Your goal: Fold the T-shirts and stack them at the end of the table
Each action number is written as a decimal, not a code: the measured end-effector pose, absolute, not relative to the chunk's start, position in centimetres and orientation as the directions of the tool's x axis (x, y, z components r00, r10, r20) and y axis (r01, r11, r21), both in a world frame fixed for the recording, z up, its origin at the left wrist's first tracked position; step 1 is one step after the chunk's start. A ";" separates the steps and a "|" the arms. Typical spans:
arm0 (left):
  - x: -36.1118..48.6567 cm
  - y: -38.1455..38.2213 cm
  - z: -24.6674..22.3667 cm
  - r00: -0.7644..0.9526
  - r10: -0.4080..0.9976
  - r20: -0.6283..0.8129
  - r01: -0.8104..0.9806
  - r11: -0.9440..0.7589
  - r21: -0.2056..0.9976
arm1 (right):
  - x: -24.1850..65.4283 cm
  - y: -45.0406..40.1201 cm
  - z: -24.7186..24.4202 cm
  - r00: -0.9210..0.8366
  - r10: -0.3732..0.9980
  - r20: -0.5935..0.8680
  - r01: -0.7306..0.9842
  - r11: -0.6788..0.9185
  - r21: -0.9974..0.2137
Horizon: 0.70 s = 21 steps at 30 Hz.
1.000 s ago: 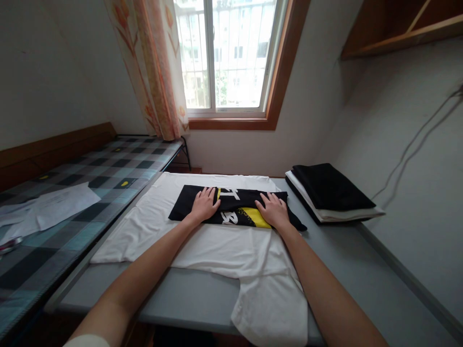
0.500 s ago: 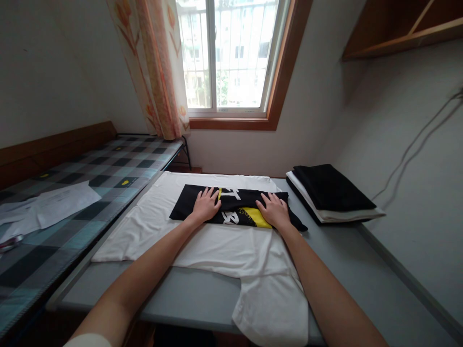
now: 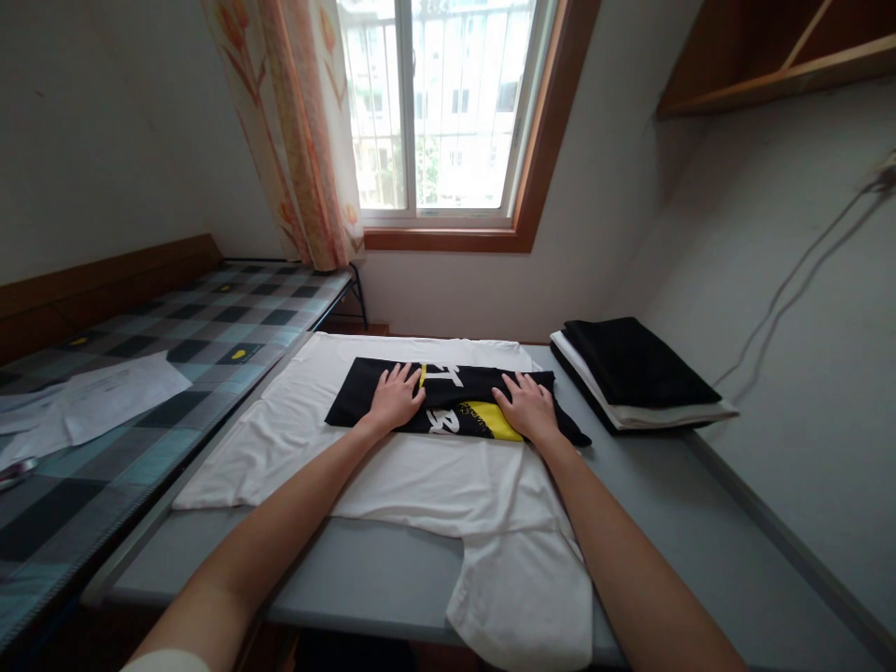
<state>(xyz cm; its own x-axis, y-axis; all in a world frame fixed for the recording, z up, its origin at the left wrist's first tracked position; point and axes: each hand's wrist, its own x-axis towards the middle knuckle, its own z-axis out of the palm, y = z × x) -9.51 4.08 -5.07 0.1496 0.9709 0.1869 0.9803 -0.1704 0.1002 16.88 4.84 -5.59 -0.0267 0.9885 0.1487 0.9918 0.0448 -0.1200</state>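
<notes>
A black shirt (image 3: 350,397) with white lettering and a yellow patch lies folded into a long strip. Under it a white T-shirt (image 3: 280,448) is spread over the grey table, one sleeve hanging toward the near edge. My left hand (image 3: 396,397) rests flat on the black strip, left of its middle, fingers spread. Near the strip's right end my right hand (image 3: 528,403) presses down in the same way, fingers apart. Neither hand grips the cloth.
A stack of folded black and white clothes (image 3: 640,373) sits on the table (image 3: 364,560) at the back right. To the left is a bed with a checked mattress (image 3: 140,327) and papers (image 3: 112,397). A wooden shelf (image 3: 777,89) juts from the right wall.
Both hands stay in place on the black shirt. The whole view has shifted very slightly; nothing else has visibly moved.
</notes>
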 end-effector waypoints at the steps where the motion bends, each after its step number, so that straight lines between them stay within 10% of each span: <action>1: -9.5 4.1 -5.1 0.151 0.970 0.191 0.980 -0.172 0.099 | 16.9 4.8 -5.6 -0.027 0.988 0.153 0.992 0.046 -0.119; 13: -9.7 4.2 -5.5 0.160 0.964 0.211 0.980 -0.182 0.086 | 17.3 4.8 -5.1 -0.004 0.968 0.250 0.979 0.056 -0.198; 21: -9.8 4.6 -6.1 0.171 0.952 0.252 0.976 -0.199 0.087 | 20.1 5.2 -5.1 0.334 0.890 0.310 0.934 -0.269 -0.233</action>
<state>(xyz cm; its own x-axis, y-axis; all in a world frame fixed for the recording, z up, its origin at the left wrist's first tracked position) -9.79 4.62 -6.14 0.1713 0.9524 0.2523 0.9762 -0.1986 0.0866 20.06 5.19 -5.13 0.3339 0.8900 0.3105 0.9344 -0.2691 -0.2333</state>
